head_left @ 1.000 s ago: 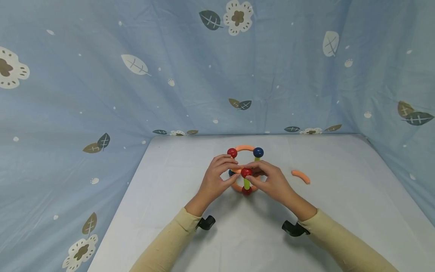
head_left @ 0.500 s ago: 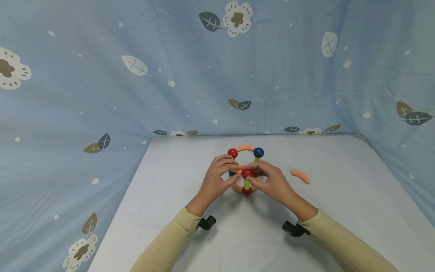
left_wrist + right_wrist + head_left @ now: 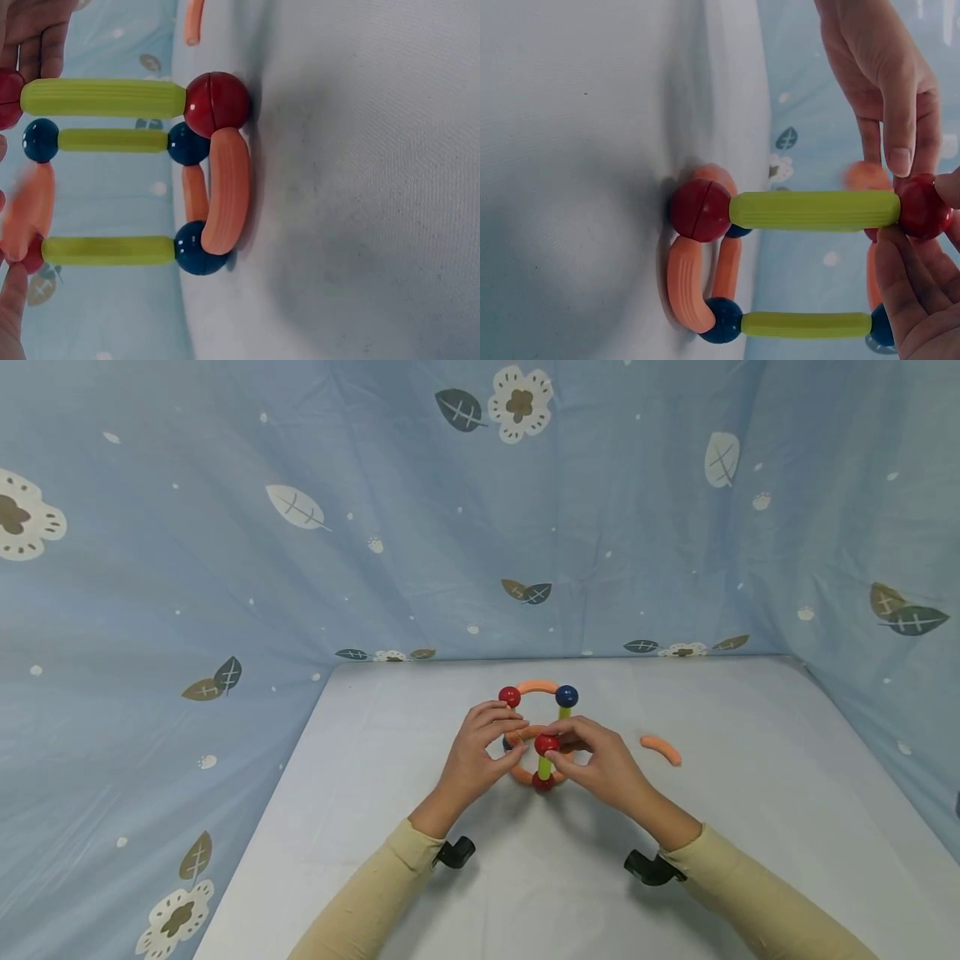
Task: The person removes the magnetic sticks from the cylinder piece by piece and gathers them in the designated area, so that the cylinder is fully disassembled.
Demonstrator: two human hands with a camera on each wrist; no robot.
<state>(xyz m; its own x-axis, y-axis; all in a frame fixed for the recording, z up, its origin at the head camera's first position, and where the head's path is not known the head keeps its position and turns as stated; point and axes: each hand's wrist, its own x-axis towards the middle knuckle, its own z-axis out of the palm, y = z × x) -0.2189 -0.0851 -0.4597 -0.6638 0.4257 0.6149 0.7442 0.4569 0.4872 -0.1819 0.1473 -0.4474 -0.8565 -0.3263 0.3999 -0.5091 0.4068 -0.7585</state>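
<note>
A magnetic stick-and-ball frame stands on the table, with green sticks (image 3: 105,97) upright between lower and upper balls. My right hand (image 3: 603,764) pinches the red ball (image 3: 547,745) at the near top corner. That ball sits on the near green stick (image 3: 814,209). Between the fingertips of my left hand (image 3: 476,752) is an orange curved stick (image 3: 21,221), blurred in the left wrist view. It lies close to the frame's other upper red ball (image 3: 509,697); whether they touch, I cannot tell. Blue balls (image 3: 567,696) form other corners.
A loose orange curved stick (image 3: 661,750) lies on the white table (image 3: 735,793) to the right of the frame. Behind the table hangs a blue patterned cloth (image 3: 420,543). Black wrist cameras (image 3: 454,852) sit at both cuffs.
The pinched red ball has shifted slightly right and down with my right fingertips. The orange curved stick between my left fingers has turned a little. The rest of the frame stays about where it was.
</note>
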